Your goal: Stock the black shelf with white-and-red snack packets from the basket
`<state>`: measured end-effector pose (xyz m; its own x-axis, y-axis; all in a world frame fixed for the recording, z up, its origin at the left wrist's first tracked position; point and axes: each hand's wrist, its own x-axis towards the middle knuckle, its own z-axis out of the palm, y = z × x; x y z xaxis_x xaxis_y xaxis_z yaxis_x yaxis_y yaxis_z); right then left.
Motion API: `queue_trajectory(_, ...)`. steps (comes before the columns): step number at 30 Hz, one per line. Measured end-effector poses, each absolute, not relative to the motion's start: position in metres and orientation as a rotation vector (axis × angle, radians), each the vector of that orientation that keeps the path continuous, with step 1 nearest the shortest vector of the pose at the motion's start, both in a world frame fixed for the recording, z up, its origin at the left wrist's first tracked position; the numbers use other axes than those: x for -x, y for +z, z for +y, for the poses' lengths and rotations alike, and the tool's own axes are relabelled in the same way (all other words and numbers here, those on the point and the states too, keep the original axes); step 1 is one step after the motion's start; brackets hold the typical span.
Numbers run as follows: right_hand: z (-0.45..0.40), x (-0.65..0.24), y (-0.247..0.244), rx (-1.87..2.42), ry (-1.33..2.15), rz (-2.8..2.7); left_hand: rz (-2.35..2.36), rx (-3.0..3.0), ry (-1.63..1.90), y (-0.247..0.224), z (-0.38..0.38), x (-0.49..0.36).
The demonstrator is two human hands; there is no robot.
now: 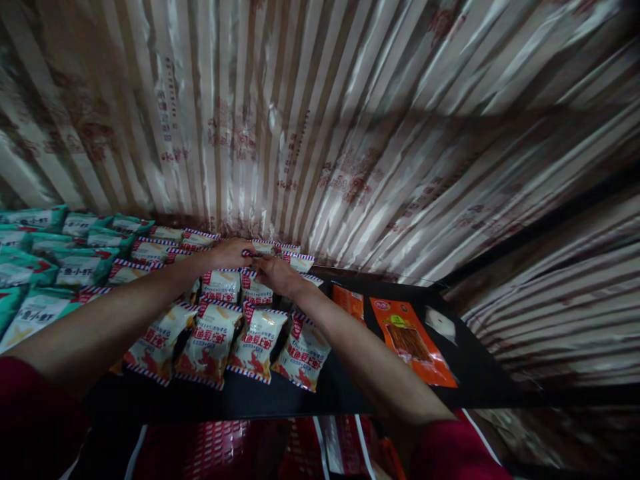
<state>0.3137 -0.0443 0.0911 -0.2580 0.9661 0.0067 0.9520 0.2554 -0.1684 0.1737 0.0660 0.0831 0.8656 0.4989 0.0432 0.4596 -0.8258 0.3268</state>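
Observation:
Both my hands reach over rows of white snack bags (209, 337) with red lettering and striped edges, standing on a black shelf (225, 403). Toward the back rows, my left hand (234, 253) has its fingers bent at the top edge of a bag. Close beside it on the right, my right hand (274, 272) has its fingers curled down at the bags' upper edges. The two hands nearly meet at the fingertips. What either one grips, if anything, is too small and dark to make out.
Green snack bags (83, 267) fill the left side. To the right lie an orange packet (407, 340), another orange packet (349, 301) and a white object (440, 325). A striped, wrinkled sheet (300, 133) rises behind. Red packages (215, 450) sit below the front edge.

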Motion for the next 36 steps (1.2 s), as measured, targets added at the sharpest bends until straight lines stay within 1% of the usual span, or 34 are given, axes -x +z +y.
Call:
queue_trajectory(6,-0.042,-0.316,0.087,1.784,0.2,-2.409,0.702,-2.773,0.453,0.086,0.055,-0.161)
queue_trajectory(11,-0.042,-0.315,0.085,1.803,0.171,-2.391,0.564,-2.848,0.391,0.08,0.045,-0.15)
queue_trajectory(22,-0.049,-0.314,0.091,1.819,0.203,-2.343,0.597,-2.826,0.425,0.069,0.034,-0.153)
queue_trajectory(29,-0.076,-0.314,0.113,1.776,0.033,-2.394,0.574,-2.806,0.483,0.068,0.032,-0.154)
queue_trajectory(33,-0.093,-0.311,0.127,1.93,0.221,-2.503,0.587,-2.791,0.519,0.067,0.031,-0.155)
queue_trajectory(36,-0.102,-0.305,0.132,1.955,0.37,-2.624,0.572,-2.774,0.549,0.065,0.031,-0.155)
